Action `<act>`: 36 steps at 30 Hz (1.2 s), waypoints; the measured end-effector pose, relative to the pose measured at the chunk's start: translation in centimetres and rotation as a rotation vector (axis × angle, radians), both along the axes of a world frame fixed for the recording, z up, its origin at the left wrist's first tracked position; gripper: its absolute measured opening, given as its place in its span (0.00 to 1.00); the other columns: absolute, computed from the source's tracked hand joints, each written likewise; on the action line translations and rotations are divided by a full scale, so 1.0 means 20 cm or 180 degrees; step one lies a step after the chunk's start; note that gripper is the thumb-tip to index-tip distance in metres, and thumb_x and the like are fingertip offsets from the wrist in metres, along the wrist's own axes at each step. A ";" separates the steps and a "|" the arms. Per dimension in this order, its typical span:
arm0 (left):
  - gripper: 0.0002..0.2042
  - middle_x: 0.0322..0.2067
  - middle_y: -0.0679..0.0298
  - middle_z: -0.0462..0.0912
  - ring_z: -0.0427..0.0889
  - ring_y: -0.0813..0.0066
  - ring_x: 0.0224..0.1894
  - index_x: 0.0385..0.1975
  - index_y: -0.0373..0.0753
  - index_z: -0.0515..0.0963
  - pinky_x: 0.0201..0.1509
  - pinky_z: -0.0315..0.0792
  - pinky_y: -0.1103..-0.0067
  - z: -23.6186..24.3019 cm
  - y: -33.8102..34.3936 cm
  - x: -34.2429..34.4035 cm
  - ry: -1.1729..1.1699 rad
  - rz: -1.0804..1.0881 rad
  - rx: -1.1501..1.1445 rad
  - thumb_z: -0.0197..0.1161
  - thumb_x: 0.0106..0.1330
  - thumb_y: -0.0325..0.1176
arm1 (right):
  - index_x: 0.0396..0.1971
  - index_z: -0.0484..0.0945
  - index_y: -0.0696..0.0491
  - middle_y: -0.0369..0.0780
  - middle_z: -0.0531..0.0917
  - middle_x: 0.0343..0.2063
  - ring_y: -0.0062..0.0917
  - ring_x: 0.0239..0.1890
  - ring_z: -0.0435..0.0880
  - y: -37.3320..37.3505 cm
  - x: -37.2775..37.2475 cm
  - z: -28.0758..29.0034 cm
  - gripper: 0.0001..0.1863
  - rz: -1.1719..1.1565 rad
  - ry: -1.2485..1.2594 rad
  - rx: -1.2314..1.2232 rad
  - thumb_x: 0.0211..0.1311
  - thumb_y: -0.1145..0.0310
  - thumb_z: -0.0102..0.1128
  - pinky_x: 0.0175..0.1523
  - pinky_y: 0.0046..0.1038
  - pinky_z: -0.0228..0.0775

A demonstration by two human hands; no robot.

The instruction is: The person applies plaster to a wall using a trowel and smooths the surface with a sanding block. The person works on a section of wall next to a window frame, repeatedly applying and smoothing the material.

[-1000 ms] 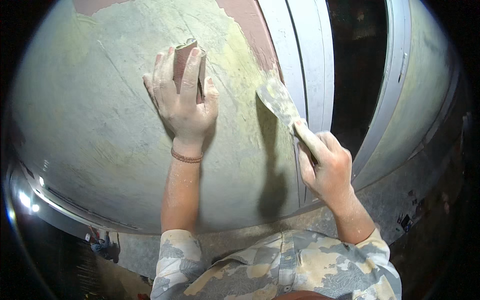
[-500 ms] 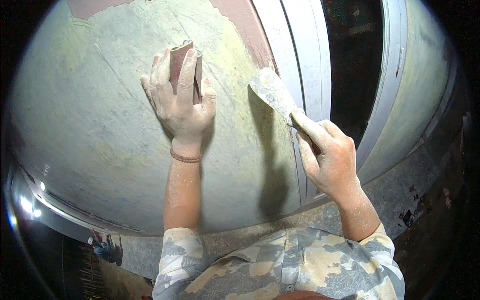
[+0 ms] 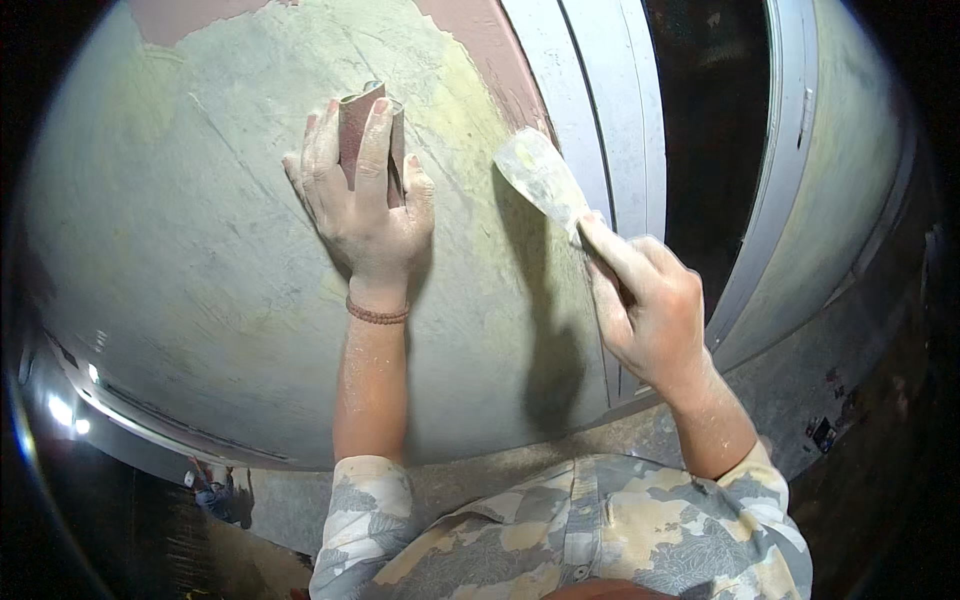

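Note:
My left hand (image 3: 362, 205) rests against a pale, putty-smeared wall (image 3: 230, 230), its fingers wrapped over a folded piece of reddish-brown sandpaper (image 3: 351, 140). White dust coats both hands. To the right, my right hand (image 3: 655, 310) grips a putty knife (image 3: 545, 175) by its handle, index finger stretched along it. The wide blade is smeared with whitish filler and points up and left, close to the wall beside a white frame. Most of the handle is hidden by my fingers. A shadow of hand and knife falls on the wall below.
A white door or window frame (image 3: 575, 100) runs beside a dark opening (image 3: 710, 130). Pinkish bare patches (image 3: 485, 50) show at the wall's top. Far lower left, another person (image 3: 212, 495) stands on the grey floor (image 3: 290, 505). Small dark items (image 3: 824, 434) lie at the lower right.
The putty knife and my right hand have shifted slightly left, and the blade has turned a little. My left hand stays nearly in place on the sandpaper.

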State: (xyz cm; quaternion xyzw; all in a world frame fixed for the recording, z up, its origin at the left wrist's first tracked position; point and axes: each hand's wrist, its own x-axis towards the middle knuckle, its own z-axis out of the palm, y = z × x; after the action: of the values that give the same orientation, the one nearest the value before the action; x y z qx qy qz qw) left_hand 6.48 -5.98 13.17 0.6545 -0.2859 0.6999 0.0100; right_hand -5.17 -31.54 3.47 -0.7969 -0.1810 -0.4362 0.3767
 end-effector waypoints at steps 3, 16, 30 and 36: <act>0.27 0.67 0.53 0.72 0.67 0.50 0.74 0.65 0.54 0.78 0.81 0.49 0.47 0.00 0.01 0.00 0.0037 0.0031 0.0015 0.61 0.63 0.38 | 0.60 0.83 0.47 0.40 0.77 0.24 0.31 0.21 0.79 0.00 0.01 -0.01 0.28 -0.0027 -0.0103 -0.0087 0.56 0.74 0.68 0.29 0.31 0.75; 0.27 0.67 0.54 0.72 0.68 0.51 0.73 0.66 0.55 0.78 0.80 0.52 0.47 0.00 0.00 0.00 -0.0010 0.0044 -0.0026 0.61 0.63 0.38 | 0.60 0.84 0.47 0.40 0.76 0.23 0.30 0.20 0.78 0.01 0.00 0.00 0.27 -0.0029 -0.0488 -0.0035 0.57 0.74 0.68 0.28 0.31 0.74; 0.28 0.66 0.53 0.72 0.68 0.51 0.74 0.67 0.53 0.77 0.81 0.50 0.48 0.00 0.01 0.01 0.0003 0.0019 -0.0012 0.60 0.62 0.37 | 0.61 0.83 0.47 0.40 0.78 0.25 0.30 0.21 0.78 0.03 0.03 0.01 0.28 0.0107 -0.0444 0.0018 0.57 0.75 0.67 0.29 0.31 0.75; 0.27 0.66 0.52 0.72 0.69 0.51 0.73 0.66 0.53 0.78 0.80 0.53 0.48 0.00 0.02 0.00 -0.0021 -0.0003 -0.0008 0.60 0.63 0.38 | 0.61 0.83 0.47 0.40 0.78 0.24 0.30 0.19 0.77 0.04 0.04 -0.01 0.27 -0.0106 -0.0394 0.0029 0.59 0.74 0.67 0.27 0.31 0.73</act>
State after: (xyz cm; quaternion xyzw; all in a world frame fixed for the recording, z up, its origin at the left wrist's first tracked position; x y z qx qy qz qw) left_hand 6.52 -5.61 13.14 0.6520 -0.2854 0.7024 0.0104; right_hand -4.36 -30.69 3.32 -0.7695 -0.1887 -0.4917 0.3612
